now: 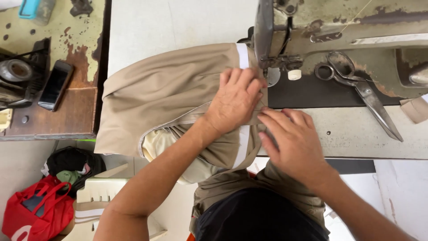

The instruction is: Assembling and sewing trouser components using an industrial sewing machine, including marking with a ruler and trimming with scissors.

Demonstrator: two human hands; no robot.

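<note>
**Both hands flat on tan cloth at the needle**

Right now the tan garment [165,89] lies across the sewing machine [356,27] bed, its bulk spread out to the person's left and a fold hanging off the front edge toward the lap. A white band [243,56] runs along the seam edge, long axis front to back, straight toward the presser foot [269,73].

Left hand [236,100]: palm down, fingers spread and loose, pressing the cloth flat just beside the foot. No clench; it holds by weight only. This is the hand nearer the needle.

Right hand [292,138]: also flat, fingertips [267,117] touching the folded edge just in front of the left hand, pinning it against the table [370,134]. Whether it pinches a fold underneath, cannot tell.

Around: heavy scissors [356,85] rest on the machine bed to the right, apart from both hands. A dark phone [54,85] sits on a worn side bench [76,116], far left. A red bag [38,212] is on the floor below. Nothing lies between hands and foot.
</note>
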